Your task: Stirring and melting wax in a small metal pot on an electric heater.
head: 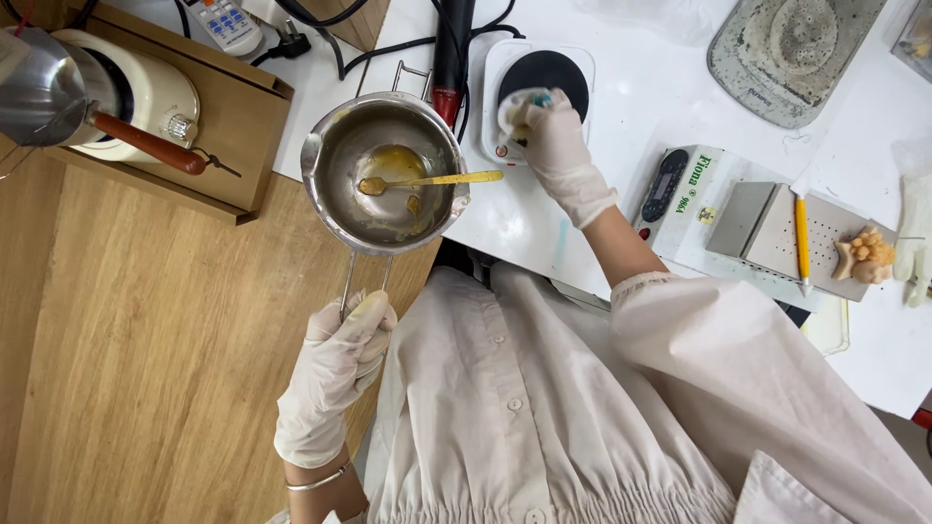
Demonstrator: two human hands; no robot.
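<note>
The left hand is closed around the wire handle of the small steel pot, holding it over the table edge. Inside are only a gold spoon and a thin amber film. The right hand pinches a wad of tissue over the small hot plate. It looks like the wiping step; the tissue must next reach the pot

The person is wearing a loose white shirt with small round buttons and gathered cuffs. Thin white rubber gloves are covering the left hand and the right hand. A thin silver bracelet is circling the left wrist.
</note>
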